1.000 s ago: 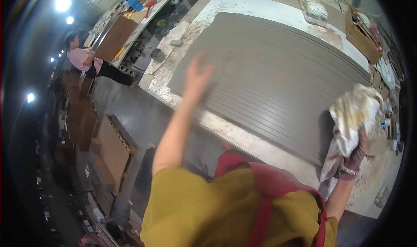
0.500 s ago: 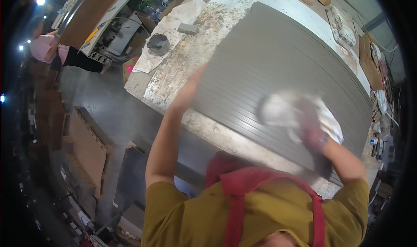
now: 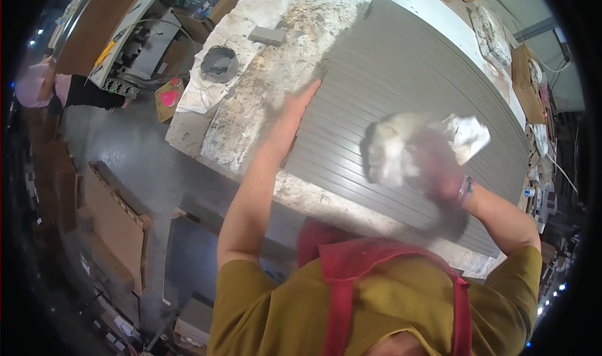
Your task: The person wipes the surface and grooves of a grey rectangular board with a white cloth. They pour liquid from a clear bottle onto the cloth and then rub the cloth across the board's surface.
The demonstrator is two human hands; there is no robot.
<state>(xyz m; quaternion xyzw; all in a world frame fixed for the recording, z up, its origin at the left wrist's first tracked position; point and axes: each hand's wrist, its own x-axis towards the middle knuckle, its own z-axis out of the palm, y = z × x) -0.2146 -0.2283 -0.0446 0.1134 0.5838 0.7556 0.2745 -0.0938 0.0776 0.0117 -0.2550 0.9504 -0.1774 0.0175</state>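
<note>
A large grey grooved panel (image 3: 401, 68) lies on the worktable (image 3: 251, 121). My right hand (image 3: 436, 162), in a dark red glove and smeared by motion, presses a white cloth (image 3: 392, 149) onto the panel's near middle. Part of the cloth sticks out to the right of the hand. My left hand (image 3: 301, 102) rests at the panel's left edge, fingers stretched along it, holding nothing.
A dark tub (image 3: 219, 64) and a grey block (image 3: 267, 36) rest on a white sheet (image 3: 194, 93) at the table's left. Another person (image 3: 81, 91) stands at far left. Cardboard (image 3: 116, 224) leans at lower left. A wrapped slab (image 3: 491, 36) lies beyond the panel.
My right hand and the cloth have shifted slightly left over the panel. My left hand has moved up along the panel's left edge. The whole view has shifted a little.
</note>
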